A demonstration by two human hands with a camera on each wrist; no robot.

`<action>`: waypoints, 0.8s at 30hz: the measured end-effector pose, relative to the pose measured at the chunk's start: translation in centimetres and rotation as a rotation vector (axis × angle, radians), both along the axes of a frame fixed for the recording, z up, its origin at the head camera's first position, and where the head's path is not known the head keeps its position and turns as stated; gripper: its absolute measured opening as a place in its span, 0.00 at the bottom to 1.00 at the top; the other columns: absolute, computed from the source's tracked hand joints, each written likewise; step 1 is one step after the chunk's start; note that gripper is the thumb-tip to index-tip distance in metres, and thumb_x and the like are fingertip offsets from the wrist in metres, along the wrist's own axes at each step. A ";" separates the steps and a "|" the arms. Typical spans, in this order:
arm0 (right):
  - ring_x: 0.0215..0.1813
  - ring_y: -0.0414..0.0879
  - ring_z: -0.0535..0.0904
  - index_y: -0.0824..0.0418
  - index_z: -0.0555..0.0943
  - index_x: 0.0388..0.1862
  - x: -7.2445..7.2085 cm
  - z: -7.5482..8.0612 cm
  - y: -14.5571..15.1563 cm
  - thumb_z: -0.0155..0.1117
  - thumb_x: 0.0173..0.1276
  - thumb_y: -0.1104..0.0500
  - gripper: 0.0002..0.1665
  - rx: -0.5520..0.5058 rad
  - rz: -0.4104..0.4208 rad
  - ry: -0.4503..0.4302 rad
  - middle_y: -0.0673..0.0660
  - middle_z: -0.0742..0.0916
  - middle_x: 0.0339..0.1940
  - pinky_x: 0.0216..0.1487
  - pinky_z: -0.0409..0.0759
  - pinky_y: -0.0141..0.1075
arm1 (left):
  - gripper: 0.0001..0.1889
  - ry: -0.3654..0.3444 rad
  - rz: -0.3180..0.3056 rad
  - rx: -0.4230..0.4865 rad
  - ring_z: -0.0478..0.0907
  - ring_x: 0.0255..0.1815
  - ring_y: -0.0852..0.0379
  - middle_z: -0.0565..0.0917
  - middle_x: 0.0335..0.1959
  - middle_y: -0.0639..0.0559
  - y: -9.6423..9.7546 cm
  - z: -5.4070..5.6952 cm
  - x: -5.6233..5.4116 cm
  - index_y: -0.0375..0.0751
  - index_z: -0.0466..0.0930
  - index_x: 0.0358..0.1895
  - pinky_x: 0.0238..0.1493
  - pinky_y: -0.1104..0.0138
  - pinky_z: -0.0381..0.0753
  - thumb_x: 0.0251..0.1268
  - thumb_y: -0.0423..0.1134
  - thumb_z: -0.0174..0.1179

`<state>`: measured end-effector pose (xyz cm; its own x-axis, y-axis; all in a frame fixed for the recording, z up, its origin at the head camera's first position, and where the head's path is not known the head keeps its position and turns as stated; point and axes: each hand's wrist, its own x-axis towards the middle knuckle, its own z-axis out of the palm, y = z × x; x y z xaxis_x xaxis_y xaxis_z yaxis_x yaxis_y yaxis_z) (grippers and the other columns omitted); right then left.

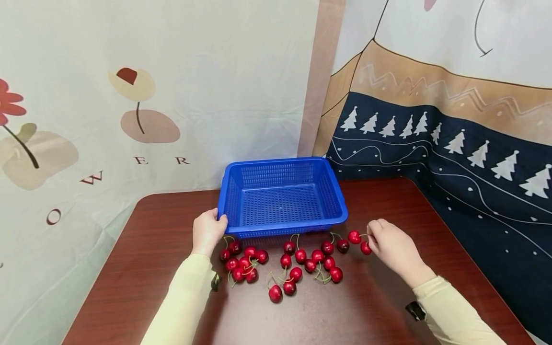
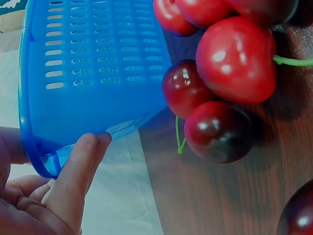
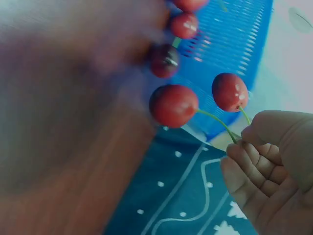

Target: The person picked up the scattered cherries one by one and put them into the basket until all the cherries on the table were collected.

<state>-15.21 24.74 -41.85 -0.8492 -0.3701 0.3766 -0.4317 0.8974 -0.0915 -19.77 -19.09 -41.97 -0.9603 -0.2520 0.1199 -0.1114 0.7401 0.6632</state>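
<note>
A blue plastic basket with slotted walls stands at the back of the table. My left hand grips its near left corner, and in the left wrist view the fingers lie along the outside of the wall. At the right, my right hand pinches the green stems of a pair of red cherries between thumb and fingertips. The pair hangs from the stems just right of the basket's near corner. Several more cherries, many with stems joined, lie in front of the basket.
The brown wooden table carries the cherries in loose groups, from below the left hand across to the right. A pale printed cloth hangs behind the basket. Along the right edge hangs a dark blue cloth with white trees.
</note>
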 end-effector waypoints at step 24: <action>0.36 0.50 0.76 0.61 0.77 0.34 -9.7 9.0 -6.0 0.65 0.65 0.66 0.05 -0.177 0.102 -0.112 0.57 0.80 0.33 0.39 0.81 0.43 | 0.13 0.025 0.000 -0.016 0.81 0.36 0.38 0.86 0.32 0.36 0.1 0.1 0.1 0.31 0.84 0.40 0.40 0.48 0.77 0.67 0.38 0.56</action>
